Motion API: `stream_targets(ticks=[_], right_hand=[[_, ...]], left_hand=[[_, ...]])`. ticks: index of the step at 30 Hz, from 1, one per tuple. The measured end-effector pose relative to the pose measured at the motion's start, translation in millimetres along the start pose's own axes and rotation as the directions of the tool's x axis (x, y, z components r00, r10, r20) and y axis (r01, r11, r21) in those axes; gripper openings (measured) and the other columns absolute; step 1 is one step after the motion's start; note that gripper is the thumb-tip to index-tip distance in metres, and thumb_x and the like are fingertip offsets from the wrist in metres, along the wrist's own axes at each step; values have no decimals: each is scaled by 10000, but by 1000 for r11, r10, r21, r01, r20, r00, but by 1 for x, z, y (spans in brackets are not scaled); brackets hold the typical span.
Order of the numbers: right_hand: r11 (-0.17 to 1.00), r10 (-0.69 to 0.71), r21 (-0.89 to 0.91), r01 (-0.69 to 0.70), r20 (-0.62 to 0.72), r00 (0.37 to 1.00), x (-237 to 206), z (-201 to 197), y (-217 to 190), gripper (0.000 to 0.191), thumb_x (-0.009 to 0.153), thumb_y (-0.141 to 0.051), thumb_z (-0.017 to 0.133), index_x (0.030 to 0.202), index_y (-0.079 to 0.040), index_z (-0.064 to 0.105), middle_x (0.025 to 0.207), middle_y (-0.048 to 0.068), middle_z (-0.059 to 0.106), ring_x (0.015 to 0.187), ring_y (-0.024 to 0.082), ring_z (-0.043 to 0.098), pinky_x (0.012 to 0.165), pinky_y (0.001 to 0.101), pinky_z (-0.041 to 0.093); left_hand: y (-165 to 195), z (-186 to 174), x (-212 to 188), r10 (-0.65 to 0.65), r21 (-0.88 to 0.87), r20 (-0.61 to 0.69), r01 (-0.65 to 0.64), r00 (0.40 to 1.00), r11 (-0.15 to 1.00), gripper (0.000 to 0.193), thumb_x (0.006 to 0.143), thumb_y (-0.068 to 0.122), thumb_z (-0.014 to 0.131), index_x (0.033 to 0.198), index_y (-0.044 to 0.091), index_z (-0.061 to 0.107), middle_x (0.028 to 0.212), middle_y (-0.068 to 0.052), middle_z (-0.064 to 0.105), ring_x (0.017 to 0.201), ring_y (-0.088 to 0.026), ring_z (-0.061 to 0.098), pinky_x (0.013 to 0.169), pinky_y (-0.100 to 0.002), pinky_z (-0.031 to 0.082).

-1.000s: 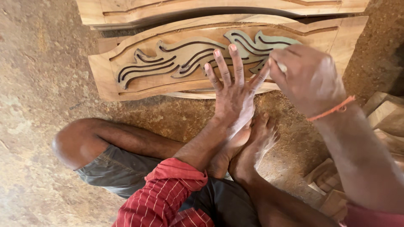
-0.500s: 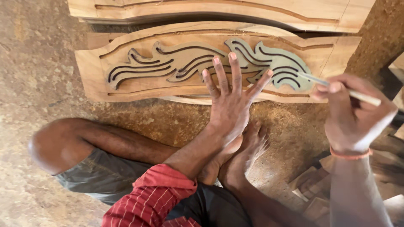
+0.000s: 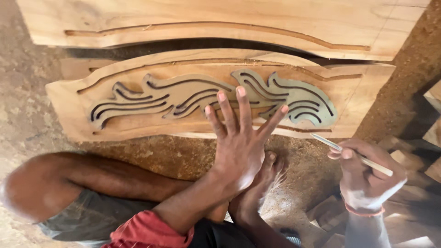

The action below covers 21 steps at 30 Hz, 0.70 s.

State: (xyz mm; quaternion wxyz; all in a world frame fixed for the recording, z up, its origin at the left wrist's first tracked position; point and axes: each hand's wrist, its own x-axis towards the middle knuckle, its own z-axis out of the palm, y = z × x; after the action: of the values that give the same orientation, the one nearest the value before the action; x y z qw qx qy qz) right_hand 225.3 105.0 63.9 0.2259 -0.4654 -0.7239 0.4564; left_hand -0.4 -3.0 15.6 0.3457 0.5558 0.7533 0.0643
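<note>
Pressing flat with fingers spread, the left hand (image 3: 241, 147) pins a grey-green scroll-shaped cut-out template (image 3: 216, 98) against the pale carved wooden panel (image 3: 363, 92). Off the panel's lower right corner, the right hand (image 3: 367, 177) pinches a thin pale pencil (image 3: 351, 154). Another pale wooden board (image 3: 220, 23) lies beyond.
</note>
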Motion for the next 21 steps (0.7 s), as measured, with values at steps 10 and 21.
stream_targets(ticks=[10, 21], right_hand=[[924, 33, 377, 56, -225, 974, -7, -25, 54, 197, 1148, -62, 668, 1072, 114, 624, 898, 229, 655, 669, 284, 705, 643, 375, 632], [925, 372, 59, -376, -340, 863, 15, 98, -25, 396, 1127, -267, 388, 1195, 71, 583, 1217, 245, 536, 1073, 376, 480, 929, 493, 363]], left_hand=[[-9, -51, -13, 62, -131, 149, -42, 987, 990, 936, 892, 412, 686, 1615, 352, 96, 1536, -376, -244, 1373, -655, -241, 1090, -824, -107], [-143, -108, -147, -14, -44, -414, -5, 910, 999, 527, 669, 231, 918, 1127, 142, 673, 1323, -181, 561, 1242, -369, 566, 1090, -570, 504]])
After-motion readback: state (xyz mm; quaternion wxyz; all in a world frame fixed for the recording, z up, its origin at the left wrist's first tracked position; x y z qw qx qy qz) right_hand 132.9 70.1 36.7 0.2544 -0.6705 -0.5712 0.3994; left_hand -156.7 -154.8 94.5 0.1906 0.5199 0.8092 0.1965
